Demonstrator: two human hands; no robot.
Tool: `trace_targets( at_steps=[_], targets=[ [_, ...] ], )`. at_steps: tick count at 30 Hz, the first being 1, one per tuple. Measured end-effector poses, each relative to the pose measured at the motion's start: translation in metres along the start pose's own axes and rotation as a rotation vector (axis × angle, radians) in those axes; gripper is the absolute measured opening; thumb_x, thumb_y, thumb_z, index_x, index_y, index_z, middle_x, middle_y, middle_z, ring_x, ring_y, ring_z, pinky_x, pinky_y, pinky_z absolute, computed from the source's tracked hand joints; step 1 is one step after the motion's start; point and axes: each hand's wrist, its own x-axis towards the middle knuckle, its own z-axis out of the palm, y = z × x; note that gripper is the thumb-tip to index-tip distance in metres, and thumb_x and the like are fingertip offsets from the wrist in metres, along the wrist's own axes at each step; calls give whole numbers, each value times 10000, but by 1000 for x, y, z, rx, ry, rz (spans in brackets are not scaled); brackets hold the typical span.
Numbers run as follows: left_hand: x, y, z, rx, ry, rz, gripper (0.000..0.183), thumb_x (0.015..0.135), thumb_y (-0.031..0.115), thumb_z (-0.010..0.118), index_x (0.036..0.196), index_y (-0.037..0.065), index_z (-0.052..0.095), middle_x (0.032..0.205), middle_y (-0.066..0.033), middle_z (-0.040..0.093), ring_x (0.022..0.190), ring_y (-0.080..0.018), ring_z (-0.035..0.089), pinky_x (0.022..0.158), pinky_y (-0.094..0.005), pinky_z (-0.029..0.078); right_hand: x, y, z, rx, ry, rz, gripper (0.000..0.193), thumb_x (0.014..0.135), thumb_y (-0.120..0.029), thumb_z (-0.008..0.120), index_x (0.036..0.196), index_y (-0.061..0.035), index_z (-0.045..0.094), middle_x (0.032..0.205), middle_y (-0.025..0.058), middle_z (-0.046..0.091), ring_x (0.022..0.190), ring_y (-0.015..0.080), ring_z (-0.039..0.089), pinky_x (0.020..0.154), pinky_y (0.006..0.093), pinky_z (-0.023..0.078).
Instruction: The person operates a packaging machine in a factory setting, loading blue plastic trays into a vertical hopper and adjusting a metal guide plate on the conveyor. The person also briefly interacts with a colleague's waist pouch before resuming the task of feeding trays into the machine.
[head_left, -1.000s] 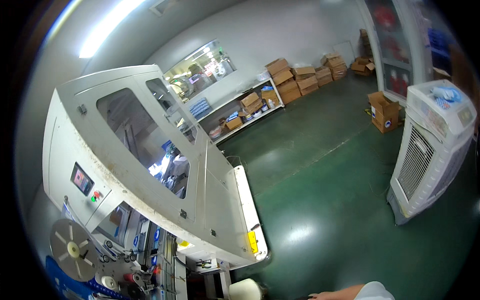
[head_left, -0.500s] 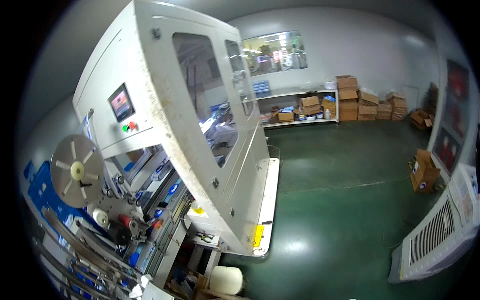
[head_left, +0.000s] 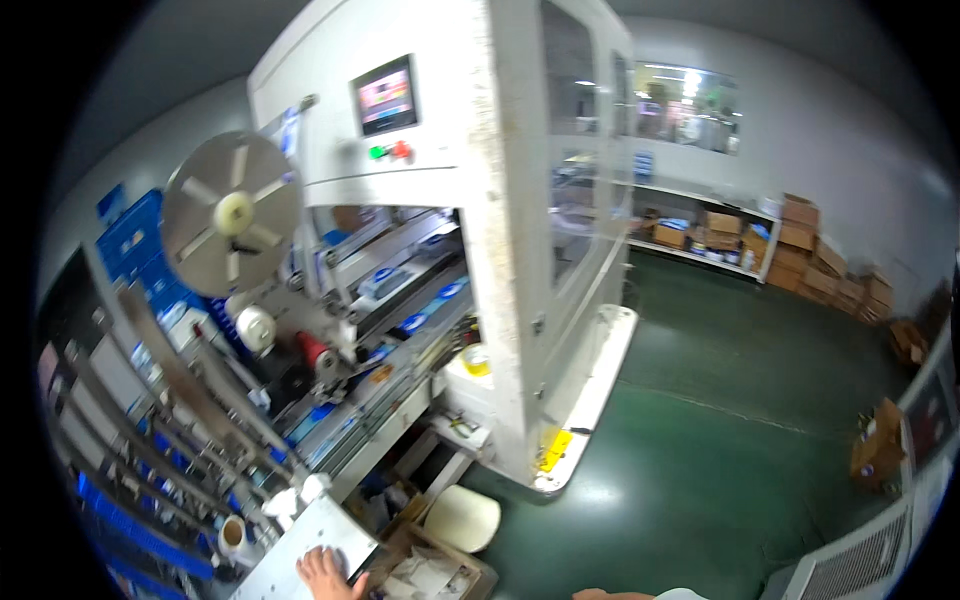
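My left hand [head_left: 328, 575] lies palm down with its fingers spread on a pale flat metal plate [head_left: 300, 545] at the bottom of the picture, holding nothing. Only a sliver of my right hand [head_left: 598, 595] shows at the lower edge, beside something white; its fingers are hidden. Just left of the plate are a white roll [head_left: 235, 540] and some crumpled white material [head_left: 283, 505]. Beyond the plate, a conveyor [head_left: 365, 425] carrying blue-and-white packs runs into a tall white machine cabinet [head_left: 517, 240].
A large reel disc [head_left: 205, 240] and several metal rails stand left. A cream stool [head_left: 462, 518] and an open carton [head_left: 480, 575] sit below the conveyor. Pliers [head_left: 462, 424] lie on a ledge. Shelving [head_left: 700, 190] and stacked cartons [head_left: 800, 245] line the far wall; an air cooler [head_left: 860, 555] stands right.
My view has turned left and come closer to the conveyor, so the machine sits further right. My left hand has come into view on the plate, and part of my right hand at the lower edge.
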Motion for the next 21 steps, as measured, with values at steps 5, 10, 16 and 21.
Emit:
trace_targets(
  at_steps=[5,10,16,21],
  targets=[
    [-6,-3,6,-82,-62,-60,796,651,623,664,1144,21,496,1196,-199,455,1153,-386,399,995,-639,207,45,-44,-10,-226,2,-198,436,805,-450,582,985,-65,680,1025,192,645,959,337,611,803,427,471],
    [-7,-5,9,-230,102,14,701,726,572,658,1136,26,495,1222,-215,437,1166,-408,395,992,-558,289,97,-71,31,-303,-32,-477,514,848,-414,566,1163,-7,572,1132,233,595,1089,396,540,913,453,439],
    [-75,4,-6,-451,226,-84,536,790,462,642,1125,63,516,1302,-216,369,1219,-427,340,1018,-523,301,86,-178,38,-414,4,-548,570,824,-474,589,1203,-49,570,1102,200,620,1049,309,590,893,402,455],
    [-246,-46,-64,-528,173,90,402,736,296,709,1046,103,543,1305,-189,378,1219,-409,347,992,-529,313,17,-279,82,-230,160,-782,449,811,-378,648,1077,-17,622,850,142,680,800,251,661,722,347,509]
  ],
)
